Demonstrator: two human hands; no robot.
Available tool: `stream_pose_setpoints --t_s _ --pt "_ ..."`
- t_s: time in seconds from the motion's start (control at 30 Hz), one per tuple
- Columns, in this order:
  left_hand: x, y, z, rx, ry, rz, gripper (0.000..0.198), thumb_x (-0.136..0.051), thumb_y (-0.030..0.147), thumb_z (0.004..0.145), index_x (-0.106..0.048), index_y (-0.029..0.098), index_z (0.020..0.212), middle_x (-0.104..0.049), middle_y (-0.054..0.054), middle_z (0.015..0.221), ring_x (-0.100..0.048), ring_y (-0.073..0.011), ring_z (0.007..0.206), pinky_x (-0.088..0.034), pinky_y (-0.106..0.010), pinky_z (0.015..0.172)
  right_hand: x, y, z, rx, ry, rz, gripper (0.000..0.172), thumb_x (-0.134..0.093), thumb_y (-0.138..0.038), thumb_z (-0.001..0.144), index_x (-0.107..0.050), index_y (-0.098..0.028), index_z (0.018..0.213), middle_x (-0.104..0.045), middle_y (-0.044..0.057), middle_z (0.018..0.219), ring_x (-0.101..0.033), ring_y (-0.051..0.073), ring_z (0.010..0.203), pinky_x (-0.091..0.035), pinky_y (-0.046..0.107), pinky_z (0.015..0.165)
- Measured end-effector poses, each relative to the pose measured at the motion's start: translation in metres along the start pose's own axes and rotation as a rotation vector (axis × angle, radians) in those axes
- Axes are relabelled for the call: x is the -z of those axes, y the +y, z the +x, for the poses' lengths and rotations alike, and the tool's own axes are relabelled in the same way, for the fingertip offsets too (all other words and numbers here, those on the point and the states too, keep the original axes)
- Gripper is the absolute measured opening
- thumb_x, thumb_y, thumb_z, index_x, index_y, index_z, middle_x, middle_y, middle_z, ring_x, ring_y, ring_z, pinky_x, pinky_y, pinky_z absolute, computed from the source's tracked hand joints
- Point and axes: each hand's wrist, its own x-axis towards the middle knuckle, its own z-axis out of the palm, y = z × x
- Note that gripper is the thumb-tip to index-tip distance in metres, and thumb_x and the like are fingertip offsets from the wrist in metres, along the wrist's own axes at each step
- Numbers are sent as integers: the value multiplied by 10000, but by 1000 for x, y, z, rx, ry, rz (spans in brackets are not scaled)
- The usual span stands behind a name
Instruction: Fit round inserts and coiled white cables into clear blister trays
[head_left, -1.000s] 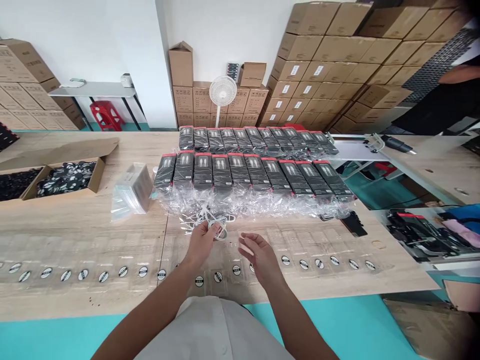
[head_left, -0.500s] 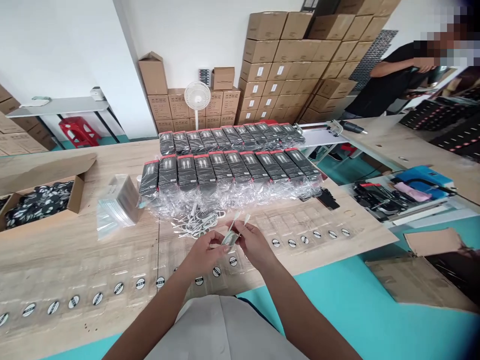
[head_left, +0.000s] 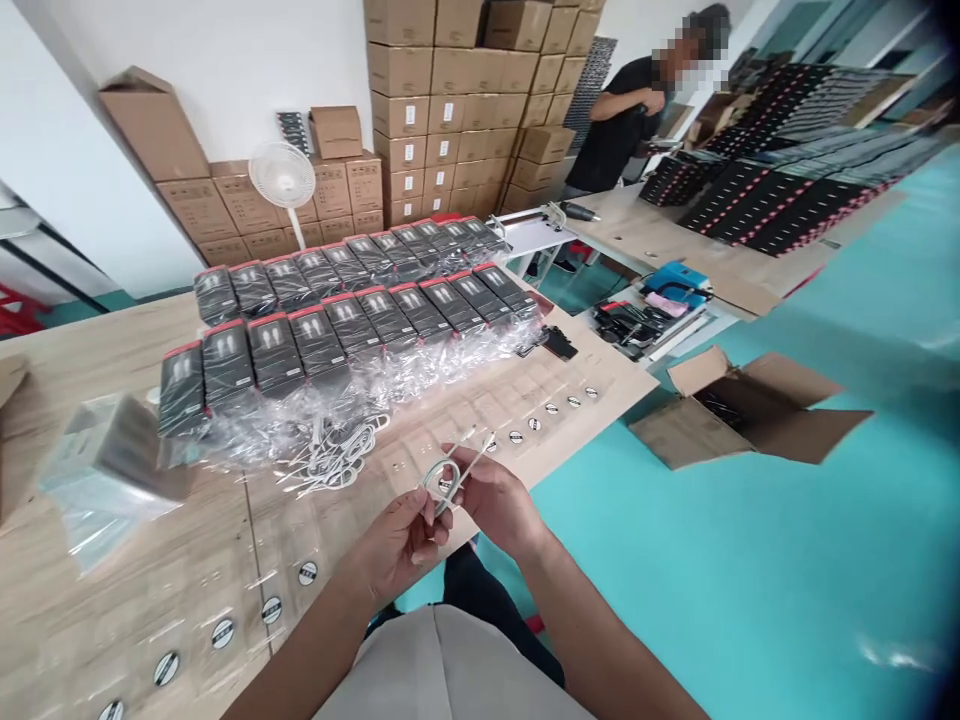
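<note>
A white charging cable (head_left: 453, 466), coiled into a small loop, is held between both hands above the table's front edge. My left hand (head_left: 405, 535) pinches the lower left of the coil between thumb and fingers. My right hand (head_left: 499, 497) grips its right side, with two connector ends sticking up past the fingers. Behind and to the left lies a tangled pile of white cables (head_left: 334, 455). Flat clear plastic sleeves (head_left: 225, 570) with round black-and-white stickers lie in a row along the table's front, some hidden behind my hands.
Two rows of black boxes (head_left: 322, 345) in clear film stand behind the cables. A stack of plastic bags (head_left: 120, 460) sits left. An open carton (head_left: 727, 415) rests on the floor at right. A person in black (head_left: 615, 120) stands beyond, near stacked cartons (head_left: 450, 110).
My view has swung to the right, bringing the floor carton and far table more into sight. The cable coil, seen edge-on before, now faces me as an open loop, still in both hands.
</note>
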Motion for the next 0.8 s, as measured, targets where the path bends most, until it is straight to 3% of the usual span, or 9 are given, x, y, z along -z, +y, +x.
stream_pose_setpoints --t_s 0.1,0.23,0.4,0.5,0.57,0.67,0.8 --pt "-15 -12 22 39 -18 -36 421 -673 460 822 -480 142 624 -599 -54 714 -498 -47 518 -235 -109 349 34 -5 -1 61 -5 13 333 -640 -386 741 -702 -186 999 -644 45 809 -553 163 710 -429 282 622" --pt "-42 -32 70 90 -15 29 460 -651 484 830 -436 151 596 -583 -49 651 -438 -39 435 -188 -126 334 94 -26 11 202 109 -221 254 -632 -452 804 -662 -200 824 -569 -9 659 -471 121 588 -369 252 554" --pt "-96 -61 152 117 71 -1 454 -652 437 845 -414 153 583 -554 -36 627 -416 -34 443 -216 -114 354 179 -91 19 183 33 -885 213 -540 -297 833 -616 -189 667 -574 -9 614 -507 129 585 -387 246 567" --pt "-132 -78 195 104 101 -98 406 -600 401 891 -425 160 614 -534 -25 636 -403 -40 452 -220 -113 356 216 -135 19 210 -47 -1174 210 -501 -178 821 -624 -188 651 -604 -3 612 -544 131 598 -394 242 594" --pt "-153 -87 216 89 153 -148 391 -544 385 927 -425 164 628 -519 -19 633 -398 -43 449 -220 -115 352 234 -157 19 266 -48 -1211 217 -488 -144 820 -637 -190 669 -627 1 634 -562 133 612 -406 240 610" --pt "-174 -92 234 76 268 -172 394 -472 374 962 -415 166 633 -511 -22 634 -400 -45 443 -212 -117 345 253 -173 24 331 0 -1082 226 -475 -181 860 -670 -203 746 -658 1 692 -593 142 660 -438 240 635" --pt "-188 -92 248 27 386 -104 396 -430 365 976 -414 163 636 -530 -33 645 -415 -46 448 -227 -121 357 271 -175 31 499 271 -1008 234 -500 -326 915 -686 -199 977 -653 29 773 -583 165 695 -468 281 668"
